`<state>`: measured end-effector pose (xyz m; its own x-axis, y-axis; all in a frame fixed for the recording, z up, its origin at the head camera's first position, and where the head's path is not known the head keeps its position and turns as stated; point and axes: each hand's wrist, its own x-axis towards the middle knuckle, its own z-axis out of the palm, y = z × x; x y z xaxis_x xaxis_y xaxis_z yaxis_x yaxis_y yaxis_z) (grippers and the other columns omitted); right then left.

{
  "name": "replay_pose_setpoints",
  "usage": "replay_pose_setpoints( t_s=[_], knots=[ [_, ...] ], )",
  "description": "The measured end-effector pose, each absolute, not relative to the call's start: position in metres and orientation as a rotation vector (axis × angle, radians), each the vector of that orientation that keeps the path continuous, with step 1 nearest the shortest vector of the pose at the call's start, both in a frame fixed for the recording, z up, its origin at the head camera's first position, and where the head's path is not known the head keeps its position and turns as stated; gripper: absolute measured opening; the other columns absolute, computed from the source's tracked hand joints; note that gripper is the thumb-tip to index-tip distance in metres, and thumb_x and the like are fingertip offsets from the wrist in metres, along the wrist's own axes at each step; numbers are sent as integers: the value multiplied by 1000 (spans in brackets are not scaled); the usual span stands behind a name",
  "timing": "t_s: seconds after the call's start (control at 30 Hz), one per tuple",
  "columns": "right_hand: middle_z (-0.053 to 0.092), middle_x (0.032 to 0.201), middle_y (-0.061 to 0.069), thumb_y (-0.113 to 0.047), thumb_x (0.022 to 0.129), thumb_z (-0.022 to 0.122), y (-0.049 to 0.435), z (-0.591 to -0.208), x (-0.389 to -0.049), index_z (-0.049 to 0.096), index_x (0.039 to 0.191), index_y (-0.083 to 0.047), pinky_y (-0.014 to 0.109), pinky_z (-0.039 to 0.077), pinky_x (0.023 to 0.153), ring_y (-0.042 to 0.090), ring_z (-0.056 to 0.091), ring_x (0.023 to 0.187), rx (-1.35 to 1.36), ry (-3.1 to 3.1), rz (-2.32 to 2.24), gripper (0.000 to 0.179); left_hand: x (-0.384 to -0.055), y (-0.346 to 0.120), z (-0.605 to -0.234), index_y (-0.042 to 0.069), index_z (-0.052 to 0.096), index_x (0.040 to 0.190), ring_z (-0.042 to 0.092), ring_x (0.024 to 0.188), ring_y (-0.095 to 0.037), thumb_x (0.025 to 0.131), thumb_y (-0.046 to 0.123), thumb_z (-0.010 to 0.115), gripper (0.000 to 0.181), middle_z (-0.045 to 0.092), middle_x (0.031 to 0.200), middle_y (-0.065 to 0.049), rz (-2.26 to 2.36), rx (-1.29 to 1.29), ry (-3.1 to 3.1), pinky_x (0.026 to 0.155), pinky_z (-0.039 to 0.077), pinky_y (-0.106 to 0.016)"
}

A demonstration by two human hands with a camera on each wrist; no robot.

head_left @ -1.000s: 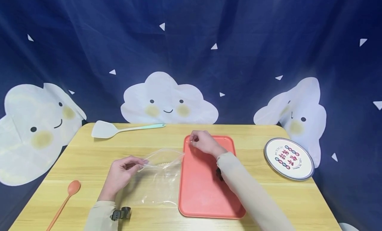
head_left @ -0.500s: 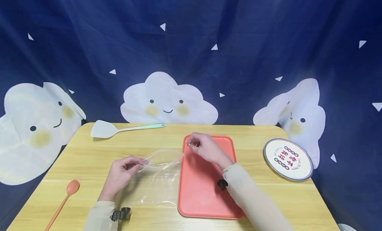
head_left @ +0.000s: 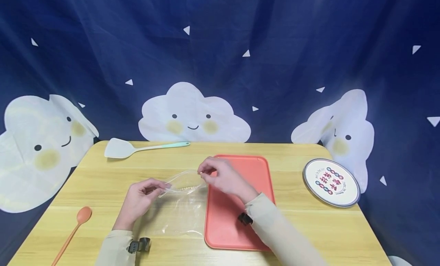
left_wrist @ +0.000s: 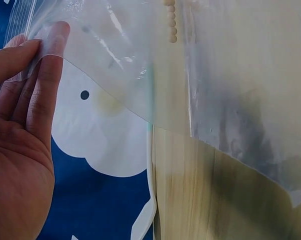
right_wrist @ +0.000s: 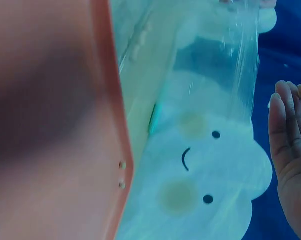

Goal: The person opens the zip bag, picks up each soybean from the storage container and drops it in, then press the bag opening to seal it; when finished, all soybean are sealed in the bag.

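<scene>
My left hand [head_left: 139,201] pinches the rim of a clear zip bag [head_left: 175,214] between thumb and fingers. The bag's mouth gapes toward the right. Through its film, a short row of small round beige beans [head_left: 187,188] shows, also seen as beans [left_wrist: 171,22] in the left wrist view. My right hand [head_left: 225,178] hovers by the right end of the mouth, over the red tray's [head_left: 237,228] left edge. Its thumb and fingertips come together on a tiny pale bean, barely visible. In the right wrist view, two pale beans [right_wrist: 122,175] lie at the tray's corner.
A white spatula [head_left: 120,149] with a mint handle lies at the table's far left. An orange spoon [head_left: 83,215] is near the left edge. A round printed plate [head_left: 332,182] sits at the right. Behind the table hangs a blue cloud-print curtain [head_left: 220,60].
My right hand has moved from the tray's far left corner leftward and nearer, to the bag's mouth. The left hand and the zip bag have stayed in place.
</scene>
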<state>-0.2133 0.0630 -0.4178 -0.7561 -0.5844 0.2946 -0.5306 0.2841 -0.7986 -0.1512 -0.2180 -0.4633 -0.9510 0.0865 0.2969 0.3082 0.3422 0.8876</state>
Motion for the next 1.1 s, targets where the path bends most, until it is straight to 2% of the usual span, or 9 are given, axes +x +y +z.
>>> replay_pose_setpoints(
  t_s=[0.27, 0.53, 0.77, 1.1],
  knots=[
    [64, 89, -9, -4, 91, 66, 38, -426, -211, 68, 97, -11, 31, 55, 78, 2, 58, 82, -1164, 2523, -1340, 9, -152, -218, -463, 6, 73, 87, 70, 85, -14, 83, -16, 66, 23, 74, 93, -7, -1664, -378, -2399, 72, 57, -23],
    [68, 96, -8, -10, 93, 66, 27, -427, -209, 69, 100, -14, 18, 51, 81, -1, 60, 88, -1243, 2641, -1106, 9, -151, -214, -456, 3, 73, 87, 70, 83, -14, 82, -17, 66, 22, 74, 91, -8, -1633, -356, -2423, 71, 57, -23],
    [68, 100, -8, -9, 92, 68, 26, -429, -207, 70, 102, -12, 22, 52, 85, 1, 61, 92, -1216, 2617, -1147, 11, -141, -202, -432, -2, 71, 86, 70, 82, -15, 82, -18, 65, 17, 74, 90, -12, -1623, -352, -2435, 71, 56, -22],
    [65, 102, -8, -11, 93, 67, 49, -426, -209, 69, 104, -13, 33, 52, 86, 8, 60, 95, -1106, 2547, -1327, 11, -143, -204, -439, -1, 71, 85, 70, 83, -14, 82, -18, 65, 19, 74, 90, -10, -1618, -338, -2434, 71, 56, -21]
  ],
)
